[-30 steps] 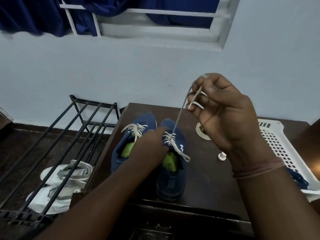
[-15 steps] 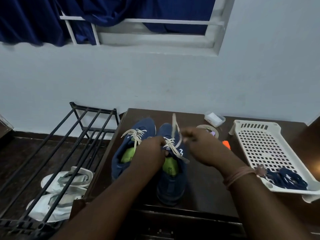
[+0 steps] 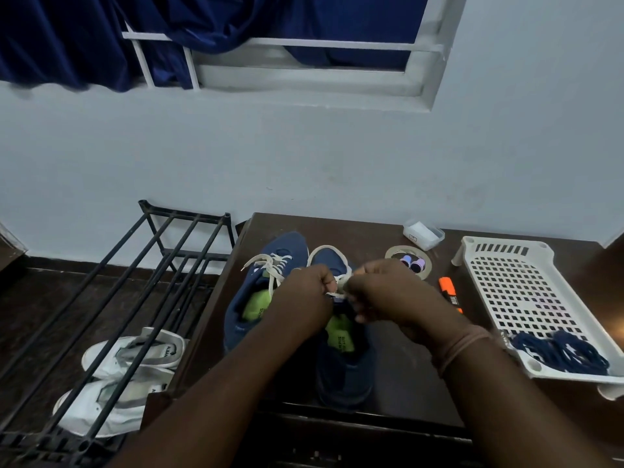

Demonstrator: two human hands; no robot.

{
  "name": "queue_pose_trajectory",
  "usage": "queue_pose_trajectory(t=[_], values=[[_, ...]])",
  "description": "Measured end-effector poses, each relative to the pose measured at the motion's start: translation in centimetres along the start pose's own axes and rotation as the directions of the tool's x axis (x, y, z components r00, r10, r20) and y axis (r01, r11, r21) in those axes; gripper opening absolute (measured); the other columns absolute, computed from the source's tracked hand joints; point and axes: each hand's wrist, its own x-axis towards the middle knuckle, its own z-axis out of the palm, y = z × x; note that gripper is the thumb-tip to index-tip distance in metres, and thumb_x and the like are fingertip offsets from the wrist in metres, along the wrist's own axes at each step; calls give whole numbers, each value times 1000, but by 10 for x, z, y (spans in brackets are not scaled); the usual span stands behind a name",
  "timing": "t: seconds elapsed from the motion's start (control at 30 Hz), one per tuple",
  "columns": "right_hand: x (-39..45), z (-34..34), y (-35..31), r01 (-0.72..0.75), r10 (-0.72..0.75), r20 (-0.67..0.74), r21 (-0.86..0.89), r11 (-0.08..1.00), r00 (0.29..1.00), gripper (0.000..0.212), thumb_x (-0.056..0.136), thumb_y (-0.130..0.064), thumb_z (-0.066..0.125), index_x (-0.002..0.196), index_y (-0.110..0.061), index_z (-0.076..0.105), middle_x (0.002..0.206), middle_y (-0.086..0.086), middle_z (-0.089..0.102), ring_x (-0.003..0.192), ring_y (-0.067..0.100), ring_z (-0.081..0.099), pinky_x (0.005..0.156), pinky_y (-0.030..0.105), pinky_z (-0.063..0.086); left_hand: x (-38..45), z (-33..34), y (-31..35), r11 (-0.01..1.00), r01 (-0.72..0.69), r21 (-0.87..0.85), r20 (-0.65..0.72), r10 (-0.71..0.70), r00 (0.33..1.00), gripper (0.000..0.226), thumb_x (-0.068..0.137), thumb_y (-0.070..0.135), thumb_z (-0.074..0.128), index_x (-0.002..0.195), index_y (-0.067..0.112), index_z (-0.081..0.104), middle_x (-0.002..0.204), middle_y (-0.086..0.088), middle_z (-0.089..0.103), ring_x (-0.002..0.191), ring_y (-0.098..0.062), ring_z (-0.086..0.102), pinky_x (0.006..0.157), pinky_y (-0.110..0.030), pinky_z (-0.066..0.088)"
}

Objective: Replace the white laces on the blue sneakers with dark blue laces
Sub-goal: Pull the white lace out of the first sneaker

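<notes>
My forearms are bare, no sleeves reaching into view. On my right wrist I wear a band of thin pinkish-brown threads [image 3: 464, 346], wound round several times. My left wrist carries nothing.

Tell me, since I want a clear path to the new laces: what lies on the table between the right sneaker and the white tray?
In the head view, an orange marker lies between the right sneaker and the tray.

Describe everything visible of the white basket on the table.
The white basket is a shallow rectangular tray of plastic, it seems, with a grid of square holes in its floor and slots along the far wall. It sits at the right of the dark table, angled. A bundle of dark blue laces lies in its near corner. Neither hand touches it.
</notes>
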Motion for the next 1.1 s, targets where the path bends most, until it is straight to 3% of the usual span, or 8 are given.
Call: queue_pose_trajectory(t=[0.13,0.27,0.37,0.53,0.7,0.87,1.0,1.1], values=[[0,-4,-16,-18,-84,118,678,735,989,29,101,-20,49,112,2,65,95,17,70,81,25,67,76,35,59,-2,4,4,999,-23,35,20,23,1000,8,82,21,55,83,29,54,89,-9,61,78,-27,60,62,-32,42],[2,-8,-8,99,-87,-91,133,986,992,20,97,-14,51,90,-3,66,82,18,67,65,22,60,65,39,56,-6,2,7,1000,28,-3,3,-28,1000,14,87,18,59,75,22,53,89,-11,64,87,-26,59,67,-33,44],[1,-3,14,101,-116,-12,-405,909,993,10,84,-23,71,87,-15,68,77,3,69,67,13,62,65,35,55,-7,-3,13,988,108,-110,62,-102,993,17,90,19,61,84,4,63,88,-16,68,83,-25,61,70,-34,47],[13,3,20,159,-191,-70,-325,932,979,36,79,-1,70,102,-25,57,88,0,67,79,18,65,78,40,56,-5,-15,24,922,261,-286,184,-215,959,31,106,28,41,84,13,56,105,-24,64,82,-28,61,65,-32,44],[16,8,21,259,-295,-84,-297,919,952,50,79,-4,70,118,-30,54,84,-3,67,75,10,61,75,34,54,-1,-33,28,548,341,-764,223,-272,936,39,97,57,49,85,24,66,81,4,56,64,-11,44,61,-31,32],[13,3,9,162,-174,73,146,976,982,42,74,-14,62,116,-20,62,79,5,62,64,16,52,59,32,43,2,-61,23,309,205,-929,128,-250,960,39,97,44,55,65,22,55,68,2,50,55,-11,40,55,-27,30],[3,-13,-21,290,-282,-132,707,645,950,33,79,-8,56,111,-9,66,70,3,47,58,11,36,56,26,26,7,-63,13,80,127,-989,88,-376,922,23,96,30,62,77,17,60,72,3,58,60,-10,49,57,-24,38],[-5,-30,-26,400,-271,-299,757,517,915,21,90,-6,50,103,-12,66,66,-1,45,57,11,35,57,26,27,11,-71,14,41,11,-999,-8,-427,904,17,97,22,63,81,14,61,72,2,60,61,-9,52,54,-22,40]])
